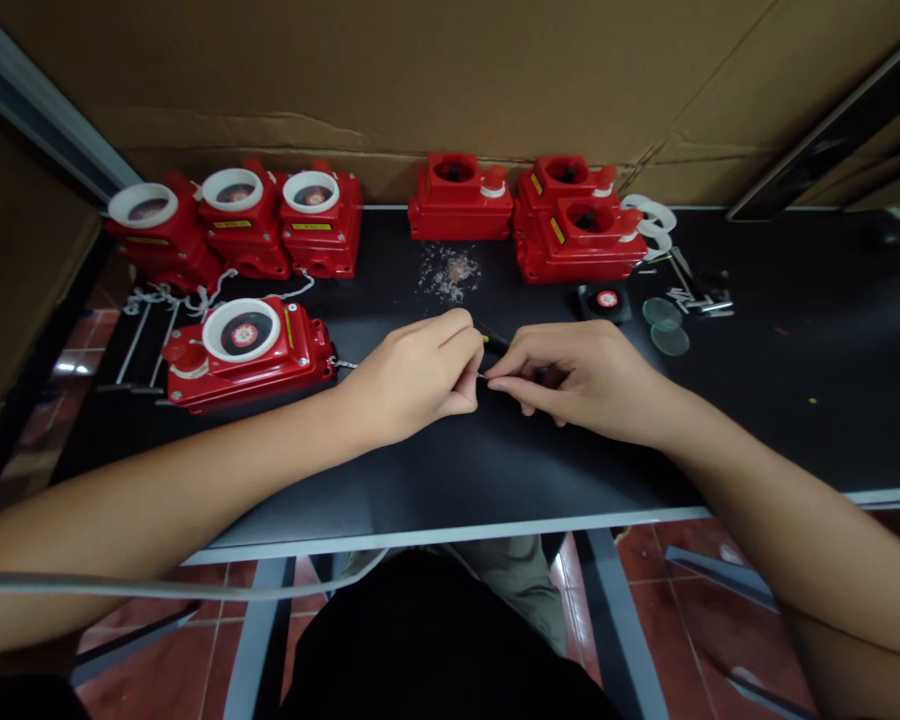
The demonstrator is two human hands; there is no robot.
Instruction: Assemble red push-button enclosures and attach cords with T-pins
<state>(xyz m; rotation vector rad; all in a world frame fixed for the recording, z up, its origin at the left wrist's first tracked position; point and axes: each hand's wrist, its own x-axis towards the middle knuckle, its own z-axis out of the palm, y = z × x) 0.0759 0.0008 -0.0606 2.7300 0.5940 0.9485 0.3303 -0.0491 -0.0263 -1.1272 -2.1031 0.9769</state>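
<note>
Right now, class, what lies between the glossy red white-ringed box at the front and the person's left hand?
In the head view, a thin, pale twisted cord runs from the box toward the left hand.

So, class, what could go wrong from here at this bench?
The thin strand pinched between the left hand and right hand might slip or snap. A tug on the cord could drag the near red box. The right hand might knock the loose clear discs.
</note>
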